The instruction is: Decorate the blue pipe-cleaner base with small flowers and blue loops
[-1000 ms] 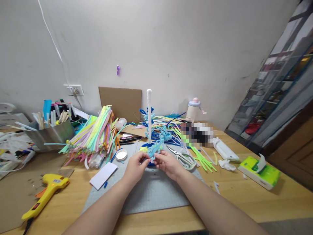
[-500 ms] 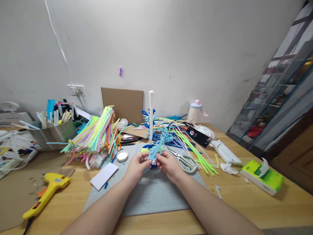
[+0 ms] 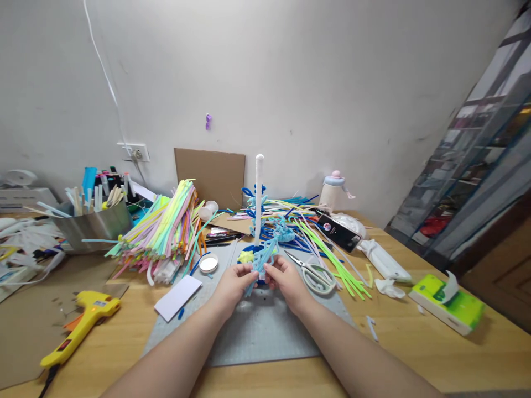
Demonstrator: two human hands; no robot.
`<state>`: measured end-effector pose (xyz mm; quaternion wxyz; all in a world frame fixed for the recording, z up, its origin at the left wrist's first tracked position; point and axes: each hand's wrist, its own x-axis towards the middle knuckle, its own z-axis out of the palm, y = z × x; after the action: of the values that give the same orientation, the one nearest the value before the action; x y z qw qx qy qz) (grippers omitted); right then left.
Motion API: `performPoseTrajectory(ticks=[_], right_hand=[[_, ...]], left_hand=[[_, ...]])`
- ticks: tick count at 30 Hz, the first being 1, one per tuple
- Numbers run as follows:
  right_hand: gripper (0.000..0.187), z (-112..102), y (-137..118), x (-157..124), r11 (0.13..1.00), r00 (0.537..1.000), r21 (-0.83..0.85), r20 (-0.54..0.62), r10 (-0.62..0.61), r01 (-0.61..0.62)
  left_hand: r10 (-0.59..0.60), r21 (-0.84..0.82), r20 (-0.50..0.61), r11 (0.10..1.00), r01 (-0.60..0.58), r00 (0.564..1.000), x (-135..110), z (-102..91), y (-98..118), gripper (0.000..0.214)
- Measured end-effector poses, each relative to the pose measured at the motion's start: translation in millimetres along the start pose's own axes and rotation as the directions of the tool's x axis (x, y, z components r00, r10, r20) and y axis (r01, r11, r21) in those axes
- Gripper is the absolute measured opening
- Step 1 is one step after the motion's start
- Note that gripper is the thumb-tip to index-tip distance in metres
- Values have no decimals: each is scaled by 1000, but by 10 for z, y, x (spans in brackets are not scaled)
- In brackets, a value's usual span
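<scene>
The left hand [image 3: 236, 284] and right hand [image 3: 289, 281] met above the far part of the grey cutting mat [image 3: 265, 334], about midway between the left and right edges of the table [image 3: 431, 354] and well in from its near edge. Both grips were narrow, thumbs and forefingers pinching the lower end of a light-blue pipe-cleaner piece [image 3: 262, 256] between them. The step in hand looked like fine shaping or fastening at that end; the next move seemed to call for one hand to steady the strands while the other worked them, though the fingers hid the exact join. The piece's long axis ran aslant: its lower end pointed toward the near edge and slightly left, its looped upper end toward the far edge and slightly right. Just beyond stood an upright white post [image 3: 259, 204]; scissors [image 3: 317, 277] lay just beside the right hand.
</scene>
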<state>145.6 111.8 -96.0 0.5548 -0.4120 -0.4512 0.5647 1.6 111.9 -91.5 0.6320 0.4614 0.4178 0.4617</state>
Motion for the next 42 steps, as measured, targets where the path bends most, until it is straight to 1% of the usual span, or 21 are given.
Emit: performPoseTrajectory(ticks=[3,5,9,12,17,20,23,25,27,29,31,35,37,39,42], right_hand=[[31,-17,-12,18,998,1000,64,13,-20,19],[33,-40,-26,34,995,999,102,23,-25,22],[33,-76,-53,45,988,996,142,72,45,-55],[32,-78,-53,41,982,994,166,75,79,-91],[29,-62,-14,39,982,995,170,72,70,-82],[29,-62,-18,39,987,994,144,93,57,-70],[30,-104,-85,61,994,998,111,62,9,-16],[32,-166,-152,100,996,999,80,1,-37,37],[33,-243,-213,150,998,997,37,-50,-55,57],[33,-310,-253,194,999,998,-1,-53,-36,36],[32,-346,-270,215,1000,1000,-11,-25,1,-1],[29,-326,-267,192,997,998,32,1,70,-70],[27,-307,-260,173,996,997,49,7,80,-80],[25,-300,-251,163,995,997,59,11,80,-81],[23,-307,-238,168,991,996,95,-10,90,-89]], left_hand=[[-7,7,7,1000,7,1000,3,-12,-20,30],[-12,0,35,1000,12,999,7,-19,-36,29],[-22,-5,84,1000,22,996,11,-20,-45,29],[-58,17,115,998,56,992,2,-6,-28,31],[-80,71,135,995,71,988,-27,23,-5,32],[-130,81,157,990,118,979,-44,36,7,34],[-155,134,132,981,137,979,-47,39,16,38],[-129,169,87,979,113,988,-38,37,16,38],[-103,184,70,979,89,992,-25,35,11,38],[-87,189,75,979,72,993,-13,33,2,37],[-72,195,65,979,58,995,-3,32,-7,36],[-69,197,37,978,60,997,6,29,-18,38],[-72,178,47,982,63,996,7,30,-14,42],[-71,151,60,987,61,996,4,33,-5,51],[-54,105,65,993,47,996,-1,30,11,58]])
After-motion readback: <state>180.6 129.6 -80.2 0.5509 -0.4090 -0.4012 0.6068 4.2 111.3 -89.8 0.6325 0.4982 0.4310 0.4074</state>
